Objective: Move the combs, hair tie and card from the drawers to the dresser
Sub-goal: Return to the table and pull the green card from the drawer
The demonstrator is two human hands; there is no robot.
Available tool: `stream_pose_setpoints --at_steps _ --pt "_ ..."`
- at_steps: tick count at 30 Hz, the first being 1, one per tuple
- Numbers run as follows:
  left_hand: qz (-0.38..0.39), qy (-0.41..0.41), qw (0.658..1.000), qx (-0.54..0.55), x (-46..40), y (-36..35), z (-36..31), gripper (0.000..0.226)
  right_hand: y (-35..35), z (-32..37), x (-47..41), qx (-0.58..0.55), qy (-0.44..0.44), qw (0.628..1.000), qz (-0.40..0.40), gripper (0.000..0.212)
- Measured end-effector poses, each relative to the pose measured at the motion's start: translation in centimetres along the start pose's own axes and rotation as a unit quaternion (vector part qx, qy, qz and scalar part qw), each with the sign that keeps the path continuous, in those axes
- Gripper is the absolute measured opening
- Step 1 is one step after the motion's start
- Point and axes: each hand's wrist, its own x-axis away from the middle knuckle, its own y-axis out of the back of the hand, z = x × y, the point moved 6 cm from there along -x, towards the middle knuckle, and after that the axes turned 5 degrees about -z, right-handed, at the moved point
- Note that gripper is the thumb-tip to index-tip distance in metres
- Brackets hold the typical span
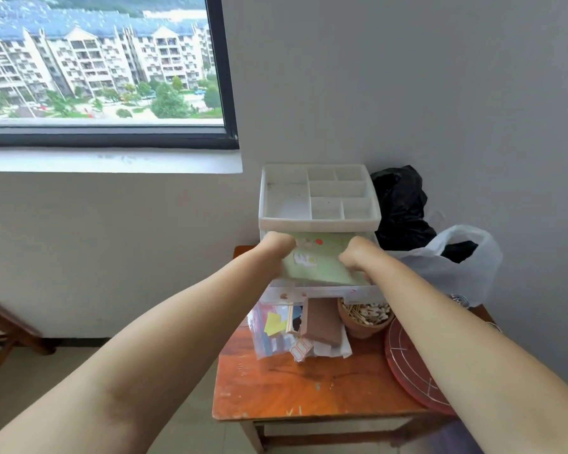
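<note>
A pale green card [315, 263] with small cartoon pictures is held over the pulled-out upper drawer [322, 291] of a white plastic drawer unit [286, 204]. My left hand [276, 245] grips the card's left edge and my right hand [358, 255] grips its right edge. The unit stands at the back of the orange wooden dresser top [295, 388]. I see no combs or hair tie; the card and my hands cover the drawer's inside.
In front of the unit lie a clear bag of paper scraps [274, 326], a brown box [322, 322] and a clay pot of cotton swabs [364, 317]. A red round tray [407, 355] lies at the right edge. Black [400, 204] and white [453, 263] plastic bags sit behind.
</note>
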Motion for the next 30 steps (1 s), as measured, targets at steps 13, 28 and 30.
stream_pose_setpoints --at_steps 13,28,30 --pt "0.203 0.050 0.969 0.133 2.4 3.1 2.8 0.029 1.5 -5.0 1.0 -0.371 -0.034 0.928 -0.021 0.030" --pt "0.342 -0.139 0.919 -0.136 1.2 3.3 6.9 0.024 -3.9 -9.7 2.8 -0.443 0.040 0.890 0.100 0.031" --pt "0.314 -0.165 0.922 -0.158 0.5 3.1 5.9 0.023 -3.3 -8.5 1.3 -0.460 0.047 0.883 0.081 0.030"
